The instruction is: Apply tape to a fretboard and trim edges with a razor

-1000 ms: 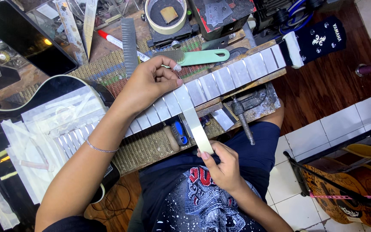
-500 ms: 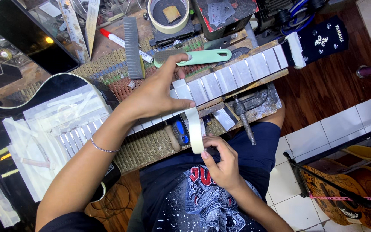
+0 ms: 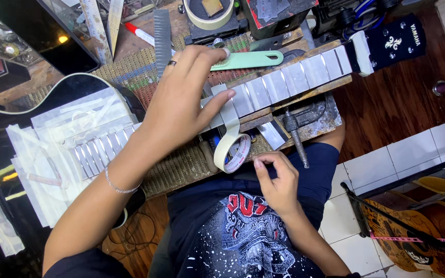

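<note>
Two hands busy at the guitar neck [image 3: 305,77], itself clamped face up in a metal vise [image 3: 297,123] just below it, likely to keep it from rolling. Laid the left hand [image 3: 181,103] over the neck's body end, fingers spread wide, thumb pressed down on a strip of tape [image 3: 228,110] crossing the neck, apparently to seat it between frets like the pale squares already covering the rest. Left the roll of masking tape [image 3: 233,152] hanging from that strip, just below the neck's near edge, probably to keep the strip taut. Kept the right hand [image 3: 276,180] below the neck beside the roll, fingers curled narrow, tips at its rim; could not tell whether gripping or only steadying. Parked a green-handled tool [image 3: 248,60] just beyond the neck's far edge, within easy reach.
</note>
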